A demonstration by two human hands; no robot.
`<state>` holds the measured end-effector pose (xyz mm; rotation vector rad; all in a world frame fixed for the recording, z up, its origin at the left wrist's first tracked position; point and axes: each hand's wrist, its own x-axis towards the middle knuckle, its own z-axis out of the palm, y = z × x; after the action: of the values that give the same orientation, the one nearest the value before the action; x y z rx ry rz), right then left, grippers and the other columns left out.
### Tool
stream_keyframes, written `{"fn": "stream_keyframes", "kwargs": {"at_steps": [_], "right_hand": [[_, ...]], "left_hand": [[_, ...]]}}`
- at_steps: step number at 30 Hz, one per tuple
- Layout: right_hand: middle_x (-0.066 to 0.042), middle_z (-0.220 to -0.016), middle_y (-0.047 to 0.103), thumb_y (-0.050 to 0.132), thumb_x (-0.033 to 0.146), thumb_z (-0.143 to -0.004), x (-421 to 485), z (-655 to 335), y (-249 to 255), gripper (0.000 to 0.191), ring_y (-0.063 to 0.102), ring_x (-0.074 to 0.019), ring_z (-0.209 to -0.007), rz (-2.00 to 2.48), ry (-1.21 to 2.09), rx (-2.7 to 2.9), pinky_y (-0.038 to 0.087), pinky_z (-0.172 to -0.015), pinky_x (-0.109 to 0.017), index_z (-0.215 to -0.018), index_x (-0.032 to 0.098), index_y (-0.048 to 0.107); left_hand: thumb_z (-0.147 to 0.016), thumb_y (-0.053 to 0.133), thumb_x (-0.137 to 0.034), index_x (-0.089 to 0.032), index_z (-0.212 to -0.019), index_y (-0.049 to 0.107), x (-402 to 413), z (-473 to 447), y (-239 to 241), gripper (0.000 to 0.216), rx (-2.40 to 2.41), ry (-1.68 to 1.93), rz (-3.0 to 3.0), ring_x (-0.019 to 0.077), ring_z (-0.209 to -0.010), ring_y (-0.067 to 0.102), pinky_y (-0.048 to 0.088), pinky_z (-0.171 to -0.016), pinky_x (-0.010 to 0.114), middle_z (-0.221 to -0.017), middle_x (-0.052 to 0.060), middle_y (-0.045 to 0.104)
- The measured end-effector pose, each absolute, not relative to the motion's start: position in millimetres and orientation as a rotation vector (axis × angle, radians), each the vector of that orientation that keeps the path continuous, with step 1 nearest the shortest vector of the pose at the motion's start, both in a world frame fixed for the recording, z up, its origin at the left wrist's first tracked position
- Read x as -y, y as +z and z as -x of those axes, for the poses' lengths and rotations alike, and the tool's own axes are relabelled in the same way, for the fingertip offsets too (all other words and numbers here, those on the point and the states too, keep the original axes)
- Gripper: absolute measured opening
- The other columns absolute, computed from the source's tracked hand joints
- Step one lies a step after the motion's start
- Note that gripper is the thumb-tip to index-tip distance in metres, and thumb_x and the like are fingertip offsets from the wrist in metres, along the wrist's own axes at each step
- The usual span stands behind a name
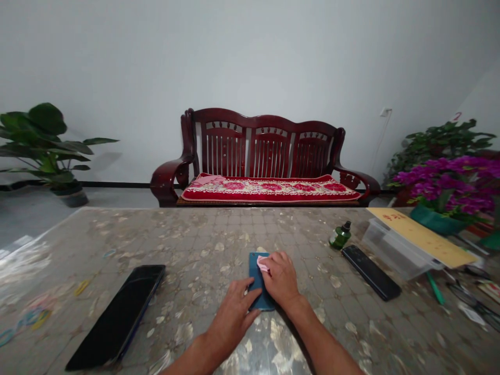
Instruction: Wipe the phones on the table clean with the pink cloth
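A blue phone (257, 271) lies flat on the patterned table (203, 245) in front of me. My right hand (282, 278) presses a small pink cloth (262, 265) onto the phone's upper part, fingers closed over the cloth. My left hand (233, 308) rests on the table at the phone's lower left, with the thumb and fingertips against its edge, holding it steady.
A large black phone (119, 313) lies at the left. At the right are another black phone (371, 272), a small green bottle (340, 235) and a clear plastic box (394, 252) under a yellow sheet. Purple flowers (453, 182) stand at far right; a wooden bench (265, 161) sits behind the table.
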<state>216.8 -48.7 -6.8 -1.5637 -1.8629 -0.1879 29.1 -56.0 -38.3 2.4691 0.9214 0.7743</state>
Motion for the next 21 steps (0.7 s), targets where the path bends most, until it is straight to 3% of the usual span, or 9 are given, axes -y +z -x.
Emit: {"fn": "stream_keyframes", "kwargs": {"at_steps": [9,16,21], "right_hand": [[-0.004,-0.091,0.064,0.059,0.014,-0.089,39.7,-221.9,-0.1,0.021,0.051,-0.0222,-0.092,1.876,-0.14,1.958,0.036,-0.08,-0.033,-0.101,0.026,0.071],[-0.002,-0.094,0.064,0.057,0.011,-0.088,39.1,-220.0,0.6,0.026,0.051,-0.0195,-0.095,1.713,-0.016,2.059,0.035,-0.082,-0.03,-0.103,0.028,0.07],[-0.004,-0.092,0.065,0.056,0.011,-0.088,36.2,-226.4,-0.6,0.027,0.05,-0.0215,-0.092,1.884,-0.125,1.947,0.034,-0.081,-0.032,-0.103,0.026,0.071]], "left_hand": [[-0.081,0.069,-0.013,-0.024,-0.121,0.06,57.5,-29.6,-42.5,0.042,-0.891,0.851,-2.586,0.0288,-0.114,0.056,0.051,-0.095,0.048,-0.13,0.012,0.057],[-0.082,0.066,-0.012,-0.022,-0.118,0.062,58.9,-31.1,-36.0,0.038,-0.847,0.799,-2.619,0.0285,-0.112,0.058,0.053,-0.094,0.047,-0.127,0.012,0.059],[-0.083,0.061,-0.009,-0.023,-0.118,0.061,59.3,-30.1,-38.3,0.037,-0.83,0.808,-2.607,0.0257,-0.11,0.059,0.053,-0.094,0.044,-0.128,0.01,0.06]]}}
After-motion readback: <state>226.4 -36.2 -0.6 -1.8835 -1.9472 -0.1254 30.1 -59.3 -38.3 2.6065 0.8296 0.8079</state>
